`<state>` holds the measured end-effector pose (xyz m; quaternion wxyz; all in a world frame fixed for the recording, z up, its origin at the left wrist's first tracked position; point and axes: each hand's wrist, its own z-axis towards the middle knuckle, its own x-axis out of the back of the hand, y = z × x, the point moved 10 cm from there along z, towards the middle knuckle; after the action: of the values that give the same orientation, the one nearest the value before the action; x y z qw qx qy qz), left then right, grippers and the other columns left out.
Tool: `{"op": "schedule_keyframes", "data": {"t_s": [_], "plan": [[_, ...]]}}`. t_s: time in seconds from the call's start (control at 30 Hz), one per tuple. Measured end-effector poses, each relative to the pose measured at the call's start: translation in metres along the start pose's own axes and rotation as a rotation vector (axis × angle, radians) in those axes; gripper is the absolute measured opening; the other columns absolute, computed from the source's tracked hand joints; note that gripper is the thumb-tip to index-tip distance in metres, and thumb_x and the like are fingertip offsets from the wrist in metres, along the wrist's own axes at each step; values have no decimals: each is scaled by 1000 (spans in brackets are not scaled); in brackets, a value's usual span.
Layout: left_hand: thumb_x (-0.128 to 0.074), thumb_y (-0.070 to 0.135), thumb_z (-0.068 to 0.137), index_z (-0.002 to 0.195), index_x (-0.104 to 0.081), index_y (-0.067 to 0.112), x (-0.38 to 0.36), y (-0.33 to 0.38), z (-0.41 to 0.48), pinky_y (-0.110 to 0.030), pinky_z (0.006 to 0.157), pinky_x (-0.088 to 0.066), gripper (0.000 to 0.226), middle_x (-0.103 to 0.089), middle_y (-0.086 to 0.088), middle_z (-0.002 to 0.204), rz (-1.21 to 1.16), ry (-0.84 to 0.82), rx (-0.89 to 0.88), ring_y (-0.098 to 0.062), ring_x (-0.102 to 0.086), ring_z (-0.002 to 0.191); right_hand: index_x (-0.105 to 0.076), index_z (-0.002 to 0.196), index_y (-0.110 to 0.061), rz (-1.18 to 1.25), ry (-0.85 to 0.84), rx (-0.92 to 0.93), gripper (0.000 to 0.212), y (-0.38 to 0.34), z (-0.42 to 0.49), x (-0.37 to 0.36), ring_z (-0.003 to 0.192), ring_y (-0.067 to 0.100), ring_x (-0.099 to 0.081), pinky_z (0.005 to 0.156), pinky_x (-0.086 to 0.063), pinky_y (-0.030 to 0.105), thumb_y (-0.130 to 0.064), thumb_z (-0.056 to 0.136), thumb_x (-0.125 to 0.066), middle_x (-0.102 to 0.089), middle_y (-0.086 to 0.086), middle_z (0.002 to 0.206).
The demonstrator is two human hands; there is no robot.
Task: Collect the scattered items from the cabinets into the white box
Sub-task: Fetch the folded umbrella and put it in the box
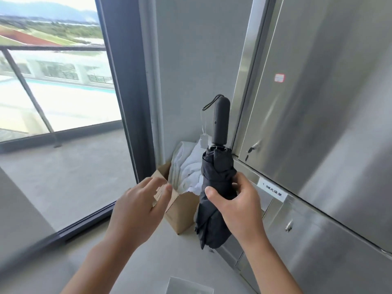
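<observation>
A folded black umbrella [216, 166] stands upright in mid-air, handle up, with a small tag hanging from its strap. My right hand [237, 209] is shut around its folded canopy. Behind it on the floor sits a brown cardboard box [182, 211] with white cloth [186, 164] bunched inside. My left hand [137, 206] hovers at the box's left flap, fingers spread, touching or nearly touching the flap's edge. A pale box rim [188, 285] shows at the bottom edge, mostly cut off.
Steel cabinet doors [318, 124] with small locks and a white label fill the right side. A grey wall corner stands behind the box. A dark-framed glass window [127, 102] and balcony railing are on the left. Grey floor lies below.
</observation>
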<state>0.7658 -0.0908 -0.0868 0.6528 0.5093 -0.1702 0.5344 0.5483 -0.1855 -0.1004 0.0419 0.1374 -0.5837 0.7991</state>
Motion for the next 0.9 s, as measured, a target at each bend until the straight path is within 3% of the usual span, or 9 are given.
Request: {"op": "schedule_keyframes", "data": {"t_s": [0.1, 0.23, 0.37, 0.43, 0.67, 0.9], "plan": [[-23, 63, 93, 101, -56, 39, 1, -12, -2, -32, 66, -47, 42, -63, 22, 99, 35, 13, 69, -11, -64, 82, -67, 101, -34, 3, -56, 10, 35, 4, 13, -16, 87, 3, -70, 71, -57, 23, -45, 70, -81, -74, -19, 90], [-24, 62, 93, 102, -58, 37, 3, -12, -4, -32, 68, -47, 43, -64, 21, 98, 61, 44, 145, -11, -64, 84, -65, 97, -38, 15, -155, 9, 31, 9, 28, -29, 86, 0, -69, 72, -57, 27, -43, 71, -82, -72, -23, 87], [-27, 59, 93, 102, -59, 37, 2, 0, -2, -34, 71, -49, 40, -65, 21, 99, 85, 72, 193, -13, -65, 85, -63, 94, -42, 23, -215, 45, 29, 9, 45, -29, 88, -8, -65, 64, -49, 10, -42, 73, -82, -69, -31, 89], [-28, 60, 93, 102, -59, 37, 2, 5, -1, -35, 72, -50, 40, -65, 21, 99, 94, 87, 218, -14, -65, 85, -63, 94, -42, 53, -239, 49, 28, 10, 52, -28, 90, -8, -65, 64, -48, 7, -39, 74, -83, -69, -32, 89], [-27, 59, 92, 102, -60, 35, 2, 23, -3, -33, 70, -46, 41, -65, 19, 97, 127, 130, 266, -15, -62, 81, -65, 99, -38, 127, -306, 50, 30, 14, 65, -23, 90, -4, -67, 72, -54, 19, -39, 75, -83, -71, -28, 90], [-27, 58, 93, 102, -60, 35, -4, 35, 0, -35, 74, -49, 41, -64, 19, 99, 136, 140, 267, -14, -64, 86, -66, 100, -38, 153, -318, 65, 31, 16, 72, -13, 88, -2, -68, 73, -55, 22, -39, 75, -83, -71, -27, 90]]}}
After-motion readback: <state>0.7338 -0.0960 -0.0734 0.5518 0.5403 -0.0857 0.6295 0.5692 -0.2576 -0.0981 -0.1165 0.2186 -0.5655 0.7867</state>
